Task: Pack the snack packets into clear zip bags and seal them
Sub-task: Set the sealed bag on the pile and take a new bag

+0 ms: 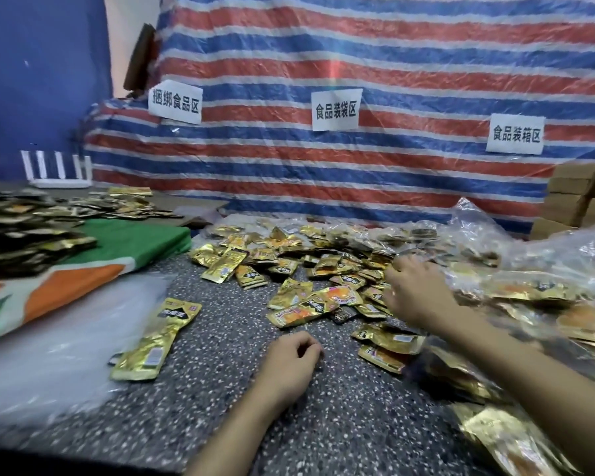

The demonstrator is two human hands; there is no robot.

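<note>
A heap of small gold snack packets (323, 262) lies spread over the speckled grey table (220, 389). My right hand (416, 290) reaches into the right side of the heap, fingers bent down among the packets; what they hold is hidden. My left hand (289, 359) rests on the table in front of the heap, fingers loosely curled, holding nothing. A stack of empty clear zip bags (59, 348) lies at the left, and a long gold packet (158, 338) lies on its right edge. Clear bags filled with packets (529, 297) pile up at the right.
A green, orange and white cloth (93, 269) covers the left side, with dark packets (24, 235) stacked on it. A striped tarp (358, 173) with three paper signs forms the back wall. Cardboard boxes (577, 201) stand at the back right, a white rack (55, 170) at the back left.
</note>
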